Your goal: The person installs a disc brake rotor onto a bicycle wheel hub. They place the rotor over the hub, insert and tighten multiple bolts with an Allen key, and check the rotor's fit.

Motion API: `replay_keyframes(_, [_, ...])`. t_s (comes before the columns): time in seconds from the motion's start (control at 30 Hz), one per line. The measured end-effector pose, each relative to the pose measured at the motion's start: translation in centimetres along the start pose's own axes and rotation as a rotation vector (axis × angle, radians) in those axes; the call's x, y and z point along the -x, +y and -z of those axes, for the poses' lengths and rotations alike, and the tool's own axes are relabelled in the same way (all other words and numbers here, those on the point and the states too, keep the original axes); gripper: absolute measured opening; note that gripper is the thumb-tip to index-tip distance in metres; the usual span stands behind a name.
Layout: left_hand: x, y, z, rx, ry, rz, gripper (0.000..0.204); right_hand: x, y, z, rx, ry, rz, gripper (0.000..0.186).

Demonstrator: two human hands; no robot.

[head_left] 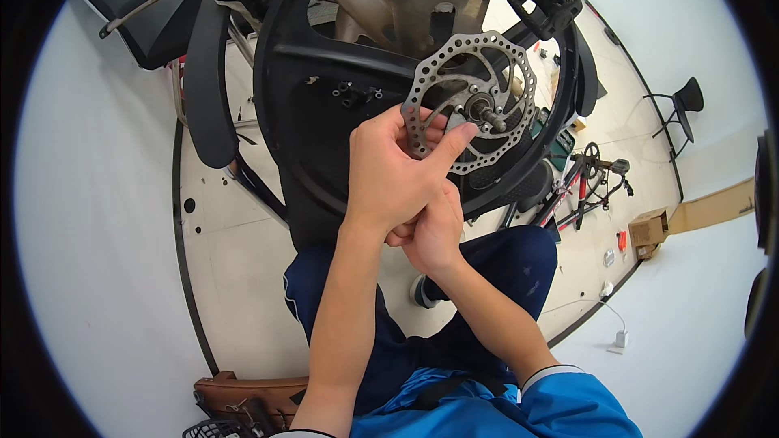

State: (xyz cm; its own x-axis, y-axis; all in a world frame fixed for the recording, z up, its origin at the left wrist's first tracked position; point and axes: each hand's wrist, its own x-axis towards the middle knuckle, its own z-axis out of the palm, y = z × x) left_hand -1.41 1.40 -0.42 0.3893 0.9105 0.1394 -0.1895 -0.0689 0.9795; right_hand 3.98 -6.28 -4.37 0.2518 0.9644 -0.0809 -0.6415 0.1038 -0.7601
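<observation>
A silvery brake disc with a holed rim sits around the hub axle of a black bicycle wheel. My left hand grips the near-left edge of the disc, with its thumb on top and its fingers behind. A small grey flat patch shows beside the thumb; I cannot tell if it is a separate piece. Just below, my right hand is closed against the underside of my left hand and wrist. Its fingers are curled, and whatever may be in them is hidden.
Beside the wheel are black chair armrests. Small black parts lie within the wheel's outline. A pedal overhangs its far right. On the floor to the right are a red-and-black bike frame and a cardboard box. A brown wooden piece stands lower left.
</observation>
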Motion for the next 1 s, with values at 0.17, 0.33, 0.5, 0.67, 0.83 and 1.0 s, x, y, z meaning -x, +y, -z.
replay_keyframes(0.17, [-0.5,0.4,0.4,-0.071,-0.014,0.046,0.023,-0.3,0.4,-0.8,-0.004,0.044,0.01,0.033])
replay_keyframes(0.33, [-0.6,1.2,0.6,-0.097,-0.02,0.105,0.024,-0.5,1.3,-1.5,-0.006,0.118,0.063,0.027])
replay_keyframes(0.5, [-0.4,0.2,0.1,-0.077,0.043,0.034,0.033,-0.4,1.2,-1.1,0.079,0.108,0.055,0.027])
replay_keyframes(0.67, [-0.1,0.1,-0.6,-0.122,0.092,-0.007,0.023,0.1,-1.2,1.9,0.162,-0.058,-0.035,0.047])
replay_keyframes(0.83, [0.2,0.2,-1.0,-0.113,0.133,-0.02,0.023,0.4,-4.3,3.2,0.326,-0.106,-0.203,0.049])
replay_keyframes(1.0, [0.1,-0.5,-0.9,-0.075,0.131,-0.026,0.022,0.2,-8.0,5.6,0.74,-0.08,-0.146,0.051])
